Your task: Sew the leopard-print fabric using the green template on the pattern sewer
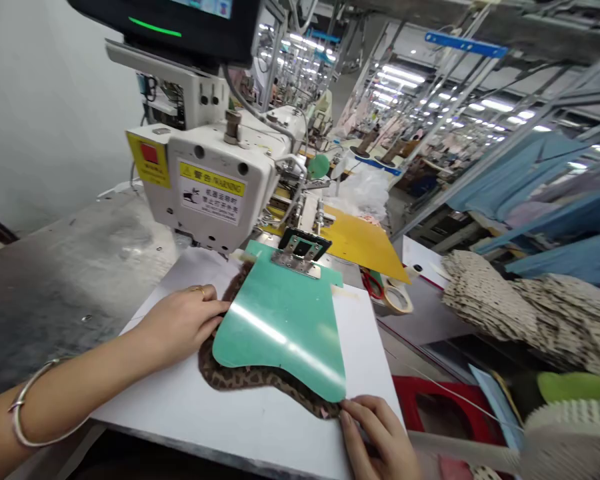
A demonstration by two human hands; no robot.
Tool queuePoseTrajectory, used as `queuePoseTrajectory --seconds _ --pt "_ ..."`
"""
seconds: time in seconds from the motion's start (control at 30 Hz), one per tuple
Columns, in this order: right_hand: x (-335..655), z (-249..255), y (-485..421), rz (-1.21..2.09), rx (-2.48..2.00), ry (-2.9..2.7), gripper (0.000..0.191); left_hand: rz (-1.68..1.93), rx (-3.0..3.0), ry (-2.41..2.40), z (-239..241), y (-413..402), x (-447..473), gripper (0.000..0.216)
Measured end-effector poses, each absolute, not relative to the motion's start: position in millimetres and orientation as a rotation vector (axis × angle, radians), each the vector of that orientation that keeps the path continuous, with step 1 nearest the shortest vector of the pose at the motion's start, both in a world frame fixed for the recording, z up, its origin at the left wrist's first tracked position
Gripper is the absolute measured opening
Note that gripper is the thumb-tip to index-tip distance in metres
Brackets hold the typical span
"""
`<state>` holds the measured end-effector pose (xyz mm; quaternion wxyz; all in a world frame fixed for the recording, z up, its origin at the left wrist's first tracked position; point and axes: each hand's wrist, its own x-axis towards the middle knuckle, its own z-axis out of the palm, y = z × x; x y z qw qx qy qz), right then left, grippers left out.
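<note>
White board point(260, 427): left hand point(187, 320), right hand point(377, 437), half-curled, touch spotted fabric point(230, 377).

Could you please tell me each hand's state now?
Left hand: fingers at the left edge of the patterned fabric; grip unclear.
Right hand: fingers at its near right corner; grip unclear.

The template point(280, 320) is sea green with white streaks of glare, and the fabric point(240, 379) edging it is brown with darker leopard-like spots. Both stand out against the white counter point(180, 407). The sewing machine point(260, 143) is off-white, its warning label point(213, 190) yellow and white with black print. A plain mustard-yellow sheet point(365, 247), red scissor handles point(373, 285), a beige, dark-spotted cloth pile point(490, 293) and pale blue cloth point(525, 173) add further colour.
</note>
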<state>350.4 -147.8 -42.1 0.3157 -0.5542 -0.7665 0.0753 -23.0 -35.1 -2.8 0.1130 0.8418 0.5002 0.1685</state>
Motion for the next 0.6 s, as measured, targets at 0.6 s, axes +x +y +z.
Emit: queuePoseTrajectory --seconds 0.6 --pt "342.7 -34.7 -151.0 0.275 -1.527 -1.949 0.018 0.444 2.580 1.540 -24.7 -35.4 -34.6 0.035"
